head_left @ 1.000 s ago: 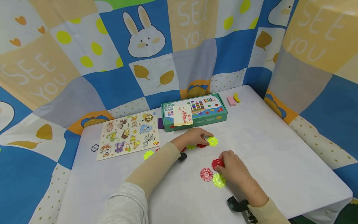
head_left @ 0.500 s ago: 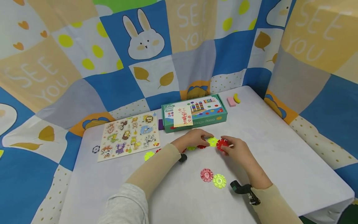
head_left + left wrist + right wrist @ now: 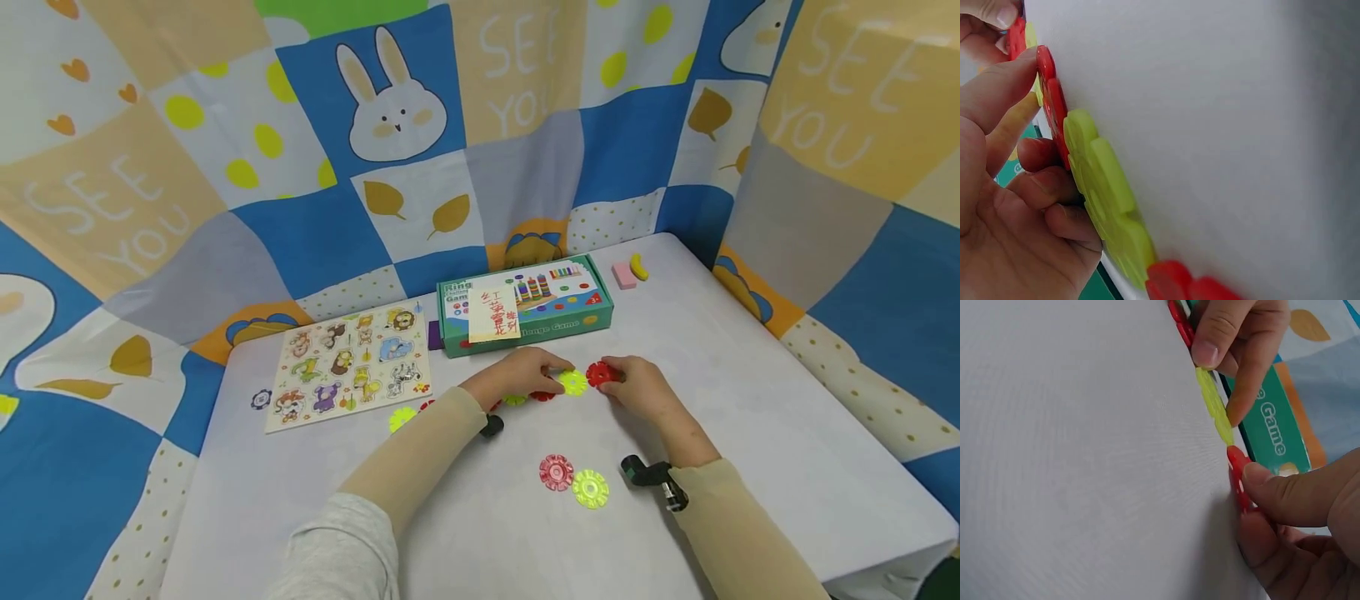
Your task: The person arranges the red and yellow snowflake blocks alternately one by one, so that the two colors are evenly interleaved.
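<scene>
A curved row of red and yellow-green flower-shaped discs runs under my left hand [image 3: 517, 375], starting from a yellow-green disc [image 3: 402, 418]. My left thumb and index finger hold the yellow-green disc [image 3: 574, 382] at the row's right end; its curled fingers lie against other discs in the left wrist view. Pinched in my right hand [image 3: 641, 388] is a red flower-shaped disc [image 3: 1239, 481]. Its edge meets the yellow-green disc [image 3: 1213, 403] in the right wrist view. Closer to me lie a loose red disc [image 3: 557, 472] and another yellow-green disc [image 3: 591, 489], side by side.
Behind my hands stands a green game box [image 3: 540, 321] with a handwritten note [image 3: 494, 315] on it. An animal puzzle board [image 3: 348, 367] lies to the left, beside a small dark-patterned disc [image 3: 261, 399]. A pink block [image 3: 624, 275] and a toy banana [image 3: 638, 267] sit at the back right.
My right hand has carried the red disc up from beside the two loose discs to the row's right end. My left hand has stayed in place.
</scene>
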Demonstrator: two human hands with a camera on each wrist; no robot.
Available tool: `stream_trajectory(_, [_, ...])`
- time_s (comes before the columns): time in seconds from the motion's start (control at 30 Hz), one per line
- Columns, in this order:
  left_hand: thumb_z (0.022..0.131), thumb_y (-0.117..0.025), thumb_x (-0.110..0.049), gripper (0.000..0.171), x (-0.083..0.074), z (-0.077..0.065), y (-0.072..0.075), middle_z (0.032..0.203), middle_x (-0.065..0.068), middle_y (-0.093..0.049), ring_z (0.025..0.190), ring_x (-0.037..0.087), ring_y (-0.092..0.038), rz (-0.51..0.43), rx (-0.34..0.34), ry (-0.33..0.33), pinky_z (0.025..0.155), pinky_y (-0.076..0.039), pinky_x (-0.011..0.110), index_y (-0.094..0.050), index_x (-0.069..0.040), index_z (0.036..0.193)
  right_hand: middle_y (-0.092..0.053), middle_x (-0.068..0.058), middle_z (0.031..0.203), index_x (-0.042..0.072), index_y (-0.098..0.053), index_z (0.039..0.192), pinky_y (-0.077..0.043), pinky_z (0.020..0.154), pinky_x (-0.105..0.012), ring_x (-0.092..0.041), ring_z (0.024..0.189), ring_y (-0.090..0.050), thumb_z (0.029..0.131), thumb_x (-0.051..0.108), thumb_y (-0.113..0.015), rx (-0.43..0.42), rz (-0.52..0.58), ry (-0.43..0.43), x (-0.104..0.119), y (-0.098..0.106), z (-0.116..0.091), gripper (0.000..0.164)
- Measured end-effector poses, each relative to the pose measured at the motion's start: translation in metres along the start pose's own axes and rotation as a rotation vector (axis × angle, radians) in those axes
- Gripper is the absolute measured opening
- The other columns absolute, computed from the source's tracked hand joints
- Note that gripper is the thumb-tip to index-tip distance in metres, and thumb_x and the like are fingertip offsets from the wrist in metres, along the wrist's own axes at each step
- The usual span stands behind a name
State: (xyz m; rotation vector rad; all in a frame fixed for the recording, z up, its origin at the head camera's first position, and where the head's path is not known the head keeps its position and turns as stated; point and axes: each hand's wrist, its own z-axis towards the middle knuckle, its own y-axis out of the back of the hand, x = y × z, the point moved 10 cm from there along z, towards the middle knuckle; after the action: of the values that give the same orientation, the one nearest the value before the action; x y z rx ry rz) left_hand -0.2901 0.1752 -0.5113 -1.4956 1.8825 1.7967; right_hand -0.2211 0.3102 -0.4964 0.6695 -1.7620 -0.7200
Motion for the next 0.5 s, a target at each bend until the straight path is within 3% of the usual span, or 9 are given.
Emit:
stream_trajectory(0.3, [0.085,-0.069,-0.037,0.044,-0.0035,-0.0009,0.0047,0.112,-0.016,-0.059,0.090,0.008,-0.053,0.049,-0.029,-0.001,0.084,-0.044,0.024,-0.060,-0.030,0.128,-0.044,-0.016,0.104,0.004,-0.048,0.137,-0.045,0.072,-0.034,-0.026,0.088,-0.046,0.088,0.023,-0.067,-0.013,-0.049,0.071,0.0018,-0.0034,0.0056,0.056])
stream_trajectory(0.5, [0.084,-0.070,-0.036,0.045,-0.0054,-0.0017,0.0034,0.115,-0.015,-0.058,0.095,0.008,-0.049,0.059,-0.036,0.056,0.090,-0.042,0.028,-0.060,-0.031,0.127,-0.047,-0.015,0.108,0.003,-0.050,0.134,-0.045,0.072,-0.035,-0.026,0.090,-0.046,0.087,0.022,-0.069,-0.011,0.035,0.088,-0.0055,-0.0028,0.0052,0.054])
